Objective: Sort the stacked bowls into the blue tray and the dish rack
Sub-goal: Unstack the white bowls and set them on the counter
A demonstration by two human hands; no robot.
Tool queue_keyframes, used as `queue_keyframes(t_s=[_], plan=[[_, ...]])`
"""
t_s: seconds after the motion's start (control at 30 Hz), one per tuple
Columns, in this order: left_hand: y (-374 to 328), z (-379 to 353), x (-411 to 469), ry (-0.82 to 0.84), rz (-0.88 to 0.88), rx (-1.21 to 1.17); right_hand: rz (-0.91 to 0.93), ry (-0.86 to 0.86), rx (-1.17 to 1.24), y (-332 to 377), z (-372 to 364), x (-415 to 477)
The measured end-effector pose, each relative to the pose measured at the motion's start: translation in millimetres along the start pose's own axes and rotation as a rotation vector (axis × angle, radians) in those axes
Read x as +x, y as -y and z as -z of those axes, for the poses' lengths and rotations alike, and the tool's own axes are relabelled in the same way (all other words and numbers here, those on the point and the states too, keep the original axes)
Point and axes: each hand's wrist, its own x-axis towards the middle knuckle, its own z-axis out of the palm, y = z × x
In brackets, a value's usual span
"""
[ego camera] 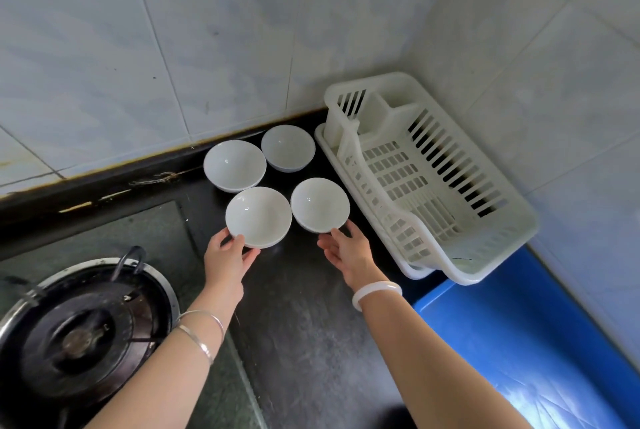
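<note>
Left hand [228,252] gripping near-left bowl [258,216] by its rim; right hand [346,248] open, fingertips at near-right bowl [320,204], on counter [304,324]. Rack [429,179] and tray [519,342] empty, right. Best lifted level, one bowl per hand.

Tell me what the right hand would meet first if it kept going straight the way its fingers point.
Probably the near-right bowl stack: the right hand already has fingertips at its near rim.
</note>
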Motion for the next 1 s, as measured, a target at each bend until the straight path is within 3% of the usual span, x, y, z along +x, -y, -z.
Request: queue_keyframes(t_s=[0.67, 1.0], plan=[[6.7, 0.8, 6.5, -0.013, -0.047, 0.015, 0.024, 0.006, -0.099, 15.5, -17.9, 20.0], [21.9, 13.4, -10.6, -0.010, -0.404, 0.615, 0.091, 0.056, -0.230, 12.6, 0.3, -8.2]])
